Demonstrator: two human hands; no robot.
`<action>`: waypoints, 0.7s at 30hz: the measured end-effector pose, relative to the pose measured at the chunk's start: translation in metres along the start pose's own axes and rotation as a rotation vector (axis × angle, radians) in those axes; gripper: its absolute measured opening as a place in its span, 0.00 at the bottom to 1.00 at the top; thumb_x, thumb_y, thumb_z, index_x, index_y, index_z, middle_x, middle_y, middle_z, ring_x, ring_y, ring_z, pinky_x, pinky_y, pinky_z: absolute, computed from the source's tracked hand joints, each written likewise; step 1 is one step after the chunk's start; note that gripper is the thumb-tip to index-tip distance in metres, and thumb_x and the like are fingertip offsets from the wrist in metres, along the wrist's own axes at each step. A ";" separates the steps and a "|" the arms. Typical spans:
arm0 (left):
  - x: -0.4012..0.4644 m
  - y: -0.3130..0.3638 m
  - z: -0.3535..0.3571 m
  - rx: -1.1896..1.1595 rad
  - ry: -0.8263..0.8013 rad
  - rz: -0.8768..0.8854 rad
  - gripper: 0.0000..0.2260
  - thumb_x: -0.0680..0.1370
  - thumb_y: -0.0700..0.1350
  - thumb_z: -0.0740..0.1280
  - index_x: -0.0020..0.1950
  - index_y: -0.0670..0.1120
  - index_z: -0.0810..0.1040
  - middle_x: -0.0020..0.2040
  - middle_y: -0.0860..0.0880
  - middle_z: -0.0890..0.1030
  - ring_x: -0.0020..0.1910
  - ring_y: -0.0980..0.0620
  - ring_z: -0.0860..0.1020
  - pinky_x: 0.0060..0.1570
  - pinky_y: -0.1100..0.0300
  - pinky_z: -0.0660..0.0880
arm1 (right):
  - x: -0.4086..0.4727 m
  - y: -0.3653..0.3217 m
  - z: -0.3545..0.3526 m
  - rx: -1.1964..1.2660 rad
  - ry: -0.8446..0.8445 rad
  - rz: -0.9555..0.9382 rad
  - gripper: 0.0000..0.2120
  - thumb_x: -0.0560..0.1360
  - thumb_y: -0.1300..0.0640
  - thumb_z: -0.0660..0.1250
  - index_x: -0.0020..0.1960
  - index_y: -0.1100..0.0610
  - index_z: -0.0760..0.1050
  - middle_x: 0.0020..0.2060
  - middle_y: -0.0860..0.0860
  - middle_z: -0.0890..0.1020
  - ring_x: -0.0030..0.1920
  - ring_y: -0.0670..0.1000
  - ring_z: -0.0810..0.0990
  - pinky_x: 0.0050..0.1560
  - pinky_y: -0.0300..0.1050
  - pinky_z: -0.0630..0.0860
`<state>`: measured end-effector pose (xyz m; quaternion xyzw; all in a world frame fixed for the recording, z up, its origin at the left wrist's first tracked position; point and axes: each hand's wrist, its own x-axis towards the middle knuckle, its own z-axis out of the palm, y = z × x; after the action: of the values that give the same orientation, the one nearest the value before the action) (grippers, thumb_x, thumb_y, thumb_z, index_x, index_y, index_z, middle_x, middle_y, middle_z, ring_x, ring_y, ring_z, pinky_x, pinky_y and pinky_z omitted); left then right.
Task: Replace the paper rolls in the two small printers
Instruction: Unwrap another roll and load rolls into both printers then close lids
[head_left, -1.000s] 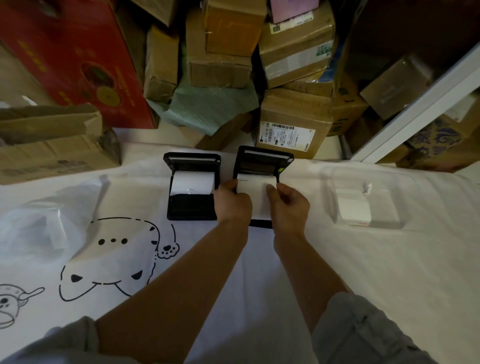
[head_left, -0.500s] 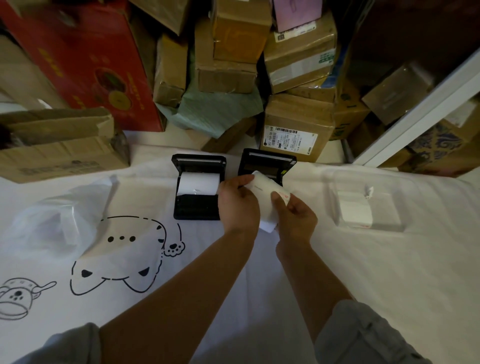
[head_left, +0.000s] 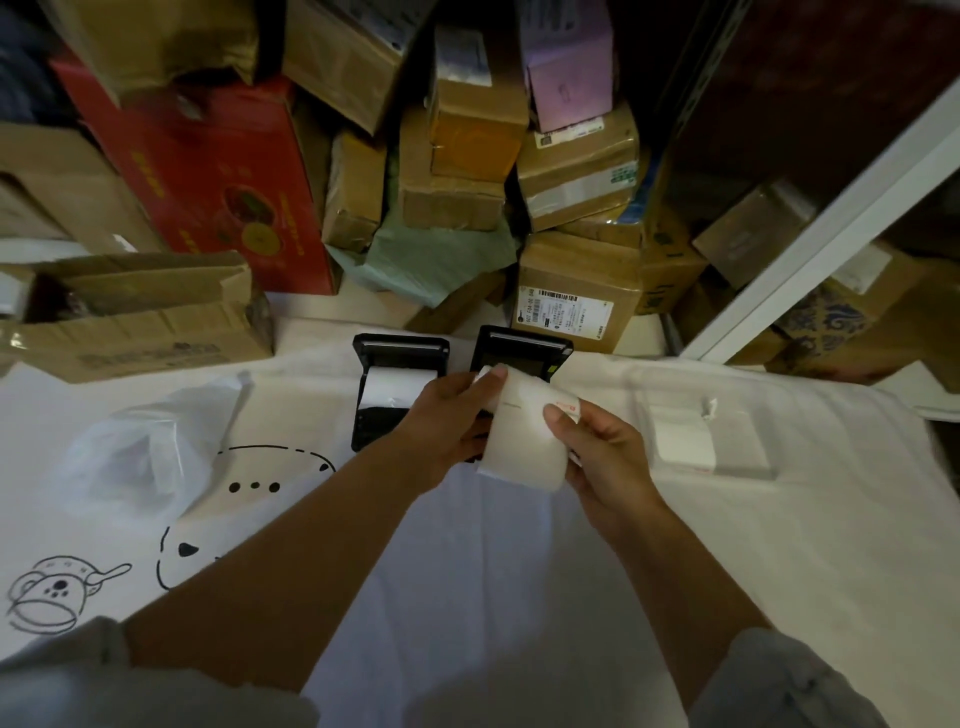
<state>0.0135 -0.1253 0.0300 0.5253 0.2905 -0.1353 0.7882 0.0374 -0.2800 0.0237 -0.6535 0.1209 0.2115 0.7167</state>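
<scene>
Both hands, left hand (head_left: 447, 415) and right hand (head_left: 597, 447), grip paper roll (head_left: 524, 436) with curled fingers, above open right printer (head_left: 524, 353). Risk: loose grip lets roll unwind or drop askew.

Two small black printers (head_left: 397, 384) (head_left: 524, 351) with lids open, three white paper rolls (head_left: 399, 387) (head_left: 524, 441) (head_left: 680, 441), one crumpled clear plastic bag (head_left: 140, 457), one red cardboard box (head_left: 218, 182)

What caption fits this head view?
Both hands hold a paper roll above the right printer; left printer already loaded.
</scene>
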 end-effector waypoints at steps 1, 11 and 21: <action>-0.001 0.000 0.000 -0.027 0.001 0.003 0.16 0.78 0.48 0.65 0.64 0.44 0.72 0.57 0.42 0.79 0.54 0.44 0.80 0.55 0.48 0.77 | -0.002 -0.002 -0.001 -0.032 -0.014 -0.017 0.11 0.74 0.62 0.69 0.55 0.57 0.80 0.49 0.53 0.84 0.46 0.50 0.83 0.42 0.46 0.80; -0.009 0.004 0.003 -0.251 -0.020 -0.028 0.12 0.76 0.38 0.67 0.59 0.40 0.74 0.53 0.41 0.80 0.50 0.46 0.80 0.50 0.55 0.78 | -0.016 -0.019 -0.009 -0.021 -0.038 0.023 0.13 0.71 0.65 0.72 0.51 0.51 0.79 0.45 0.49 0.84 0.46 0.50 0.82 0.42 0.46 0.80; -0.013 0.009 0.024 0.063 -0.024 -0.014 0.13 0.78 0.45 0.64 0.62 0.42 0.73 0.57 0.41 0.78 0.53 0.44 0.78 0.49 0.50 0.78 | -0.014 -0.009 -0.011 -0.310 -0.087 -0.104 0.20 0.70 0.66 0.72 0.56 0.48 0.76 0.46 0.52 0.84 0.46 0.50 0.83 0.44 0.43 0.81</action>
<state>0.0155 -0.1447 0.0507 0.5464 0.2802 -0.1561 0.7736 0.0300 -0.2933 0.0363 -0.7518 0.0215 0.2183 0.6218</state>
